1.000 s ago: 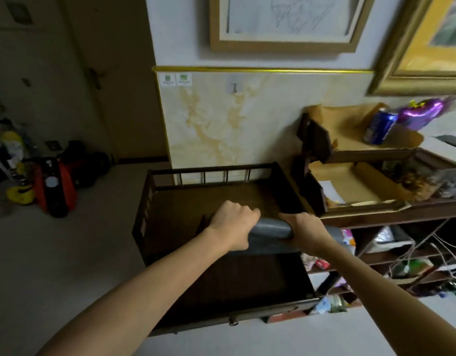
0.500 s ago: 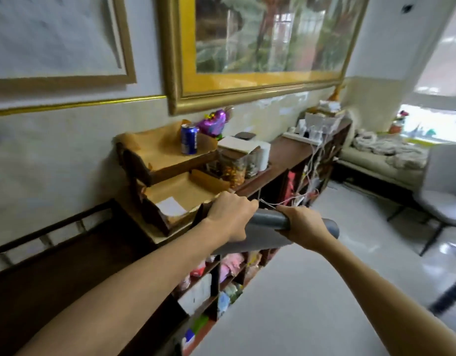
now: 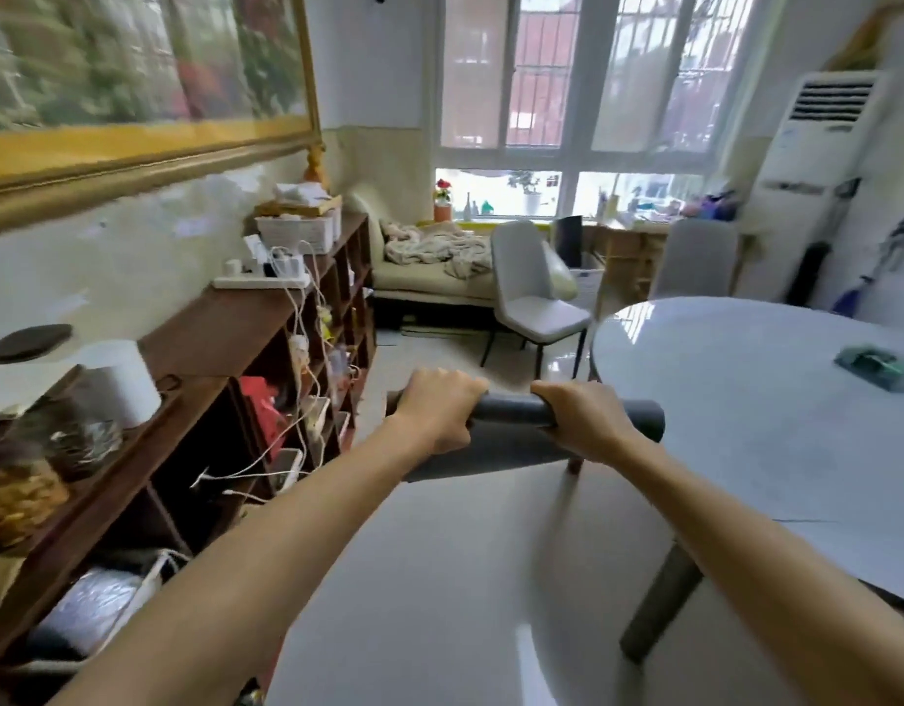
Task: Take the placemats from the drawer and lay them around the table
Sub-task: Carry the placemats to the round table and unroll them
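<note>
A roll of dark grey placemats [image 3: 511, 415] is held level in front of me, a loose flap hanging below it. My left hand [image 3: 440, 407] grips the roll near its left end. My right hand [image 3: 585, 420] grips it right of the middle, with the right end sticking out past my fingers. The round light grey table [image 3: 745, 410] stands to the right, its near left edge just behind the roll's right end. The drawer is out of view.
A dark wooden shelf unit [image 3: 226, 318] with cables and boxes runs along the left wall. Two grey chairs [image 3: 529, 293] stand behind the table, a sofa beyond them. A small green object [image 3: 878, 366] lies on the table. Open floor lies ahead.
My view has swung right, from the open drawer past the shelf to the room and table. Both hands keep hold of the rolled placemats, carried away from the drawer.
</note>
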